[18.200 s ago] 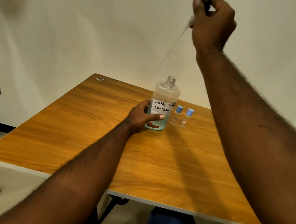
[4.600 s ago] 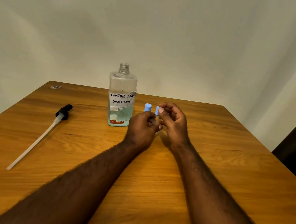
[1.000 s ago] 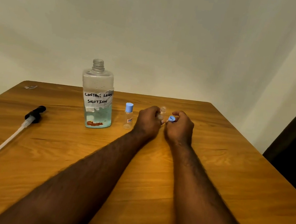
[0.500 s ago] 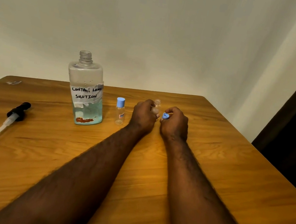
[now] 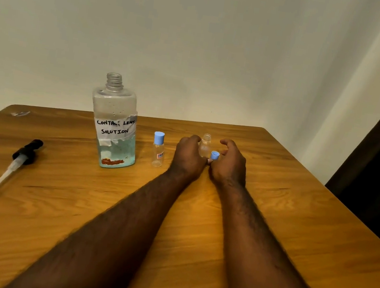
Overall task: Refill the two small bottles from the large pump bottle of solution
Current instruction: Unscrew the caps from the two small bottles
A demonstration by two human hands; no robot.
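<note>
The uncapped small bottle (image 5: 205,146) is held upright right of centre, its neck showing above the left hand (image 5: 188,158), whose fingers curl round its body, probably to steady it for filling; its base is hidden. Just beside it, the right hand (image 5: 229,164) pinches the blue cap (image 5: 215,155), likely kept ready for recapping. The capped small bottle (image 5: 158,150) waits just left on the tabletop (image 5: 271,217); farther left the large bottle (image 5: 115,123) stands open, its pump (image 5: 27,151) lying aside
</note>
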